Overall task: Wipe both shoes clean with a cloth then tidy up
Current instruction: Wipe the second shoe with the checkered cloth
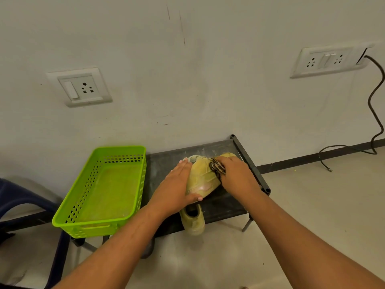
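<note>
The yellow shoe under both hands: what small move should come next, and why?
Probably sweep the cloth in the right hand down the shoe toward its pinkish smudge: the left hand rests on the shoe, steadying it, and the cloth sits at its far part.

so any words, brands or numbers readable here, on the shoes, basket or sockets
None readable.
The shoe being wiped has a pinkish patch on its side, too blurred to read as a logo.
The cloth, green basket, left socket and right socket show no lettering.
</note>
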